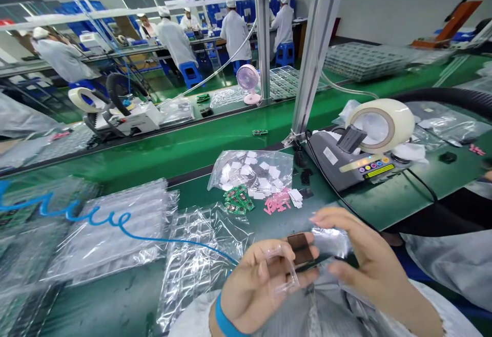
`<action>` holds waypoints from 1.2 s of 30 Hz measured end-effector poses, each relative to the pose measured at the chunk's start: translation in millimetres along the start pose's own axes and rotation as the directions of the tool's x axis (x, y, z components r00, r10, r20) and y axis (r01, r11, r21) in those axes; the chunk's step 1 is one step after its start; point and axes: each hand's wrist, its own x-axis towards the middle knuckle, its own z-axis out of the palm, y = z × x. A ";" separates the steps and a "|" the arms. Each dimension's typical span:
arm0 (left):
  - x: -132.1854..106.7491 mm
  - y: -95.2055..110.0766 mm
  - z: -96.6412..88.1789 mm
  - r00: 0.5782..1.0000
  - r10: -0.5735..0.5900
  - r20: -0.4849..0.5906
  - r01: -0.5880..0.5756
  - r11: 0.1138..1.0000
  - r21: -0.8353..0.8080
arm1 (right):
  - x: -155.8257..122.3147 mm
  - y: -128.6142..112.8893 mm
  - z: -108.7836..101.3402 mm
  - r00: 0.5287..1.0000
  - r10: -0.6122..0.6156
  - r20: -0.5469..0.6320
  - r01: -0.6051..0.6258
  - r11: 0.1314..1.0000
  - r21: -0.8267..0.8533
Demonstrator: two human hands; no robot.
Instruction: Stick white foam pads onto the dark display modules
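Observation:
My left hand (249, 288), with a blue wrist strap (226, 319), is closed around a small dark brown rectangular piece (300, 248) and a clear plastic frame (294, 270). Thumb and fingers hold both at the front of the bench. Just to the right, my right hand (371, 257) is curved with thumb and fingers apart. A shiny clear film (332, 240) shows behind its fingers; I cannot tell whether they touch it. Beyond the hands lie small green circuit boards (237, 199), pink pieces (277, 202) and white pieces (295, 197).
A bag of white pieces (251, 170) lies behind the boards. Clear trays (188, 255) are at left, crossed by a coiled blue cord (165, 239). A grey tape dispenser (334, 158) stands right, near a metal post (313, 55). People in white coats sit across the room.

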 end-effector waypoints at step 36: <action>6.8 -25.2 -29.2 0.527 0.846 0.088 -0.480 0.210 0.852 | 17.0 -24.5 52.1 0.970 0.238 -0.055 -0.166 0.807 0.567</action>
